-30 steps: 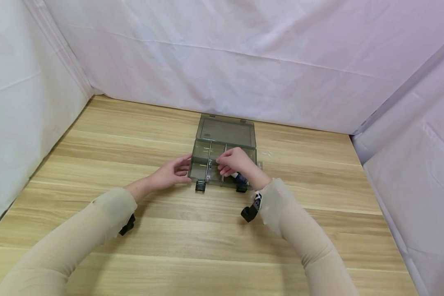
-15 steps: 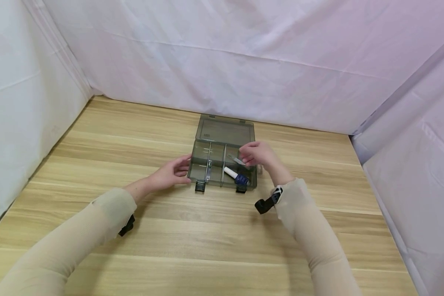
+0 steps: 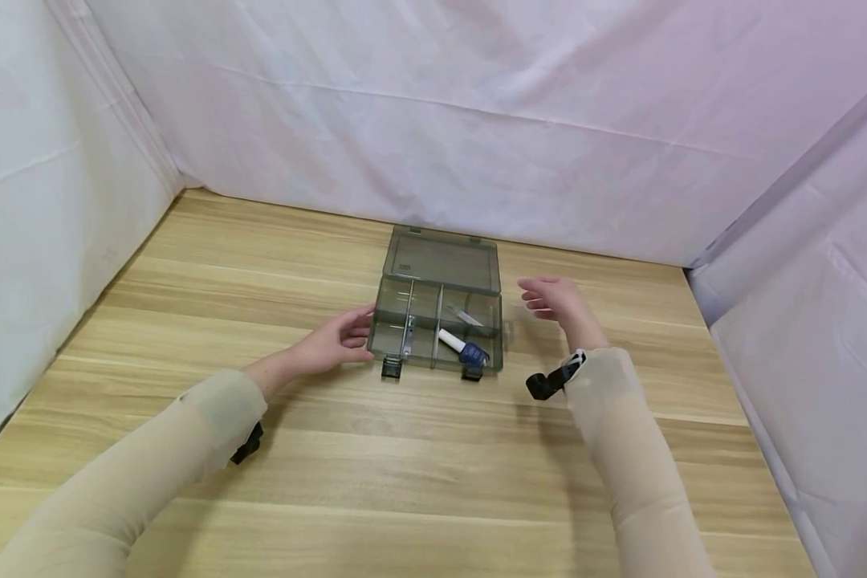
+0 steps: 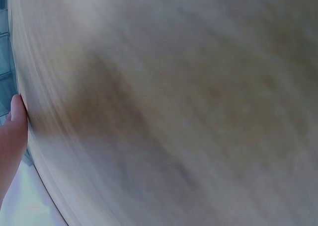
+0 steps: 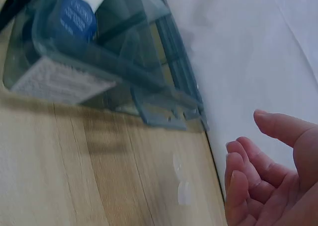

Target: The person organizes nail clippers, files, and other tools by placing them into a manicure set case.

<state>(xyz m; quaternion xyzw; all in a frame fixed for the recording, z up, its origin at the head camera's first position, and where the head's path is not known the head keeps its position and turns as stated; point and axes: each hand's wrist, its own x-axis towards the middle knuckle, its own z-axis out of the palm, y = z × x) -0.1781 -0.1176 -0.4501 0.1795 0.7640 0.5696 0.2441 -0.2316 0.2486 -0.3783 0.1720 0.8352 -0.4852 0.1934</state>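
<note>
A smoky see-through compartment box (image 3: 390, 335) lies on the table, its lid (image 3: 444, 263) folded back. In its front right compartment rests a nail polish bottle (image 3: 471, 352) with a dark blue body and long white cap. A slim clear piece (image 3: 466, 315) lies in the rear right compartment, and a small silvery item (image 3: 408, 327) in a front one. My left hand (image 3: 330, 343) touches the box's left side with fingers and thumb spread. To the right of the box hovers my right hand (image 3: 559, 303), holding nothing, fingers loosely bent and thumb apart in the right wrist view (image 5: 271, 179).
Small clear pieces (image 5: 184, 192) lie on the wooden table (image 3: 347, 474), right of the box. Two dark latches (image 3: 392, 367) hang at the box's front. White cloth (image 3: 433, 120) hangs behind and at both sides.
My right hand has moved from over the box's middle out to the right, its pinched fingers loosening. The nail polish bottle and slim clear piece now show fully. My left hand stays put.
</note>
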